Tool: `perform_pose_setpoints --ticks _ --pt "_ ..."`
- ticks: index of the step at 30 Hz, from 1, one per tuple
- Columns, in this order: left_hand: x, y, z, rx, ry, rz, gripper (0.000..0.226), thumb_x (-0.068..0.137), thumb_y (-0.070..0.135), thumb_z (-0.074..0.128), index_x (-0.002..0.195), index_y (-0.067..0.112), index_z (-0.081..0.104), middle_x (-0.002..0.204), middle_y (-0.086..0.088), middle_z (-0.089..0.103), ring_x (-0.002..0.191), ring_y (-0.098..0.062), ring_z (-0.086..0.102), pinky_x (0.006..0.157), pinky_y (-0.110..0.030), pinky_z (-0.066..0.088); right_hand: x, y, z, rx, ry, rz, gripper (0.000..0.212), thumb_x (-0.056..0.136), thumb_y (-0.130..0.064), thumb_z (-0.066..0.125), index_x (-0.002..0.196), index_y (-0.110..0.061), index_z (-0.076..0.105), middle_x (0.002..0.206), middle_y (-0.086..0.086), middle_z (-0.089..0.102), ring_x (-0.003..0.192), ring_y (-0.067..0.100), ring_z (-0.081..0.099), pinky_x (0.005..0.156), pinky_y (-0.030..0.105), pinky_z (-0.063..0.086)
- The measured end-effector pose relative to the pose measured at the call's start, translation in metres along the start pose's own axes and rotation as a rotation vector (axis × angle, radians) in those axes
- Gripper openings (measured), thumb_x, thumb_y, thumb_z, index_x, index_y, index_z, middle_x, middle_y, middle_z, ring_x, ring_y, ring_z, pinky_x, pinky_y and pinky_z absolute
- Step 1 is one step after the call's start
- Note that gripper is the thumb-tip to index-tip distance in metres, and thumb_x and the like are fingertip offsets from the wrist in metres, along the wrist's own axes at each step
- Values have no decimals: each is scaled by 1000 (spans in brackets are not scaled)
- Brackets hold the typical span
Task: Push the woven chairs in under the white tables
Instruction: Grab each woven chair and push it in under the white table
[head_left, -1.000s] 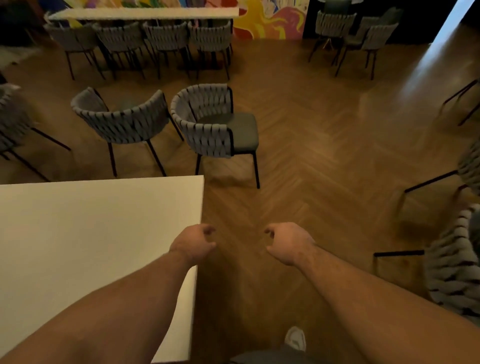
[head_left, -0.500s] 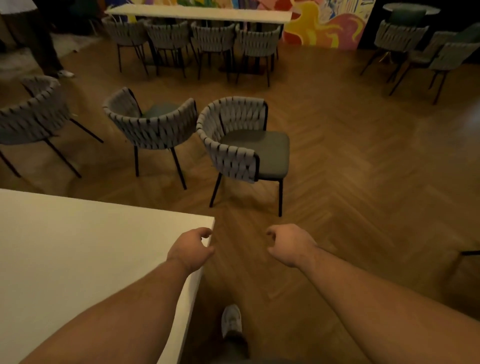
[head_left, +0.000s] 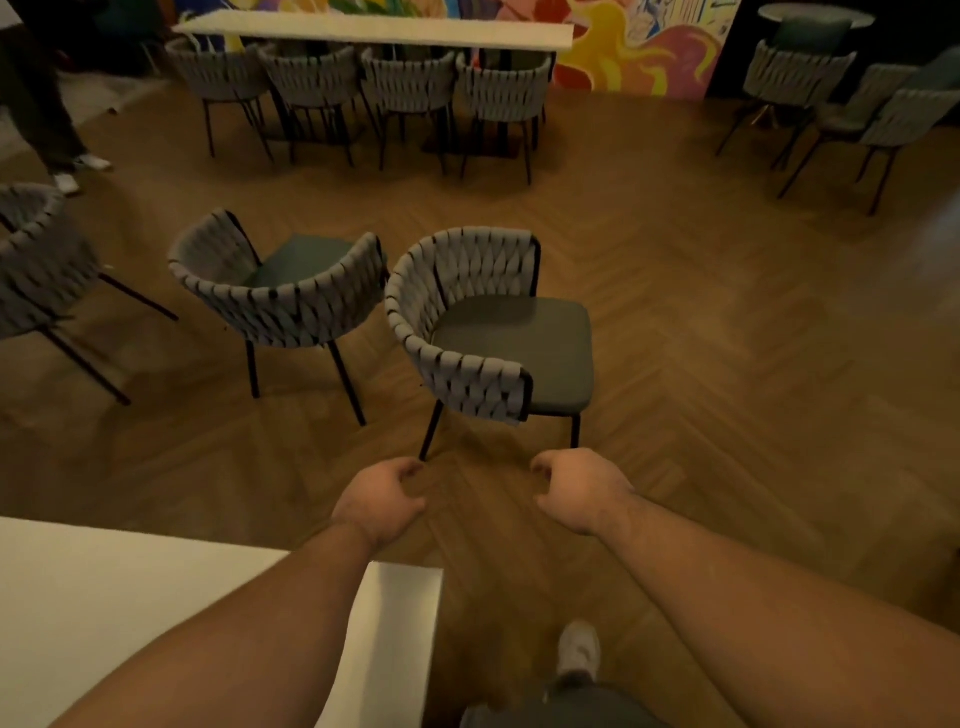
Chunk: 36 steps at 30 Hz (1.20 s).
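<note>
Loosely curled and empty, my left hand (head_left: 379, 501) and right hand (head_left: 582, 488) hover just short of the nearest woven chair (head_left: 467, 374), standing clear of the white table (head_left: 156, 597) corner. Its seat faces sideways; pushed unturned, its legs could snag the neighbouring chair (head_left: 291, 306) or table.

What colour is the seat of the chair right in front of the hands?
Dark green; the seat shows best in the head view, inside a grey woven backrest.

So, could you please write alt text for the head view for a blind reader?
The left hand and right hand, both empty, reach toward a grey woven chair with a dark green seat, standing apart from the near white table.
</note>
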<state>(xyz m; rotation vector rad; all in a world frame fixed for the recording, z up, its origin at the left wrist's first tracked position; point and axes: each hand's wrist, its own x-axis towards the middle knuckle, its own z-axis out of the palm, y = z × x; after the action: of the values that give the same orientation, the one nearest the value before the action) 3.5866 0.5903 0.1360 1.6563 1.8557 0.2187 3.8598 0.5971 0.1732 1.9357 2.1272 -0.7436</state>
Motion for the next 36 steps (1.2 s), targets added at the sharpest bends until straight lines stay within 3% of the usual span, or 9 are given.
perform_pose_setpoints --ticks 5,16,22,30,36 --pt "66 18 -8 -6 6 -31 57 88 23 76 143 26 63 137 3 67 125 -16 62 106 -28 49 70 9 -32 -5 3 -32 51 95 -27 63 146 -31 58 136 -3 66 120 19 63 99 35 55" --pt "223 76 -50 73 43 -110 66 89 27 74 151 28 55 147 7 61 134 -15 56 110 -31 48 242 48 -121 -76 -53 -126 34 91 -38 65 126 -33 66 115 -1 71 102 23 67 79 32 52" --pt "291 93 -79 89 30 -115 67 88 26 73 152 29 53 149 3 60 133 -17 58 108 -33 51 311 48 -154 -53 -82 -107 57 87 -38 68 143 -34 58 129 -3 68 113 21 65 93 36 57" --pt "419 74 -120 194 -116 -8 68 90 29 69 155 32 49 156 3 53 143 -19 49 112 -34 47 403 34 -160 39 -103 6 57 95 -36 66 150 -32 52 137 -2 66 121 22 62 99 35 54" --pt "531 44 -175 369 -270 131 72 91 35 70 158 34 44 160 1 49 145 -21 46 113 -35 46 460 -17 -152 193 -131 182 60 97 -36 66 154 -27 48 139 3 65 125 26 61 103 37 53"
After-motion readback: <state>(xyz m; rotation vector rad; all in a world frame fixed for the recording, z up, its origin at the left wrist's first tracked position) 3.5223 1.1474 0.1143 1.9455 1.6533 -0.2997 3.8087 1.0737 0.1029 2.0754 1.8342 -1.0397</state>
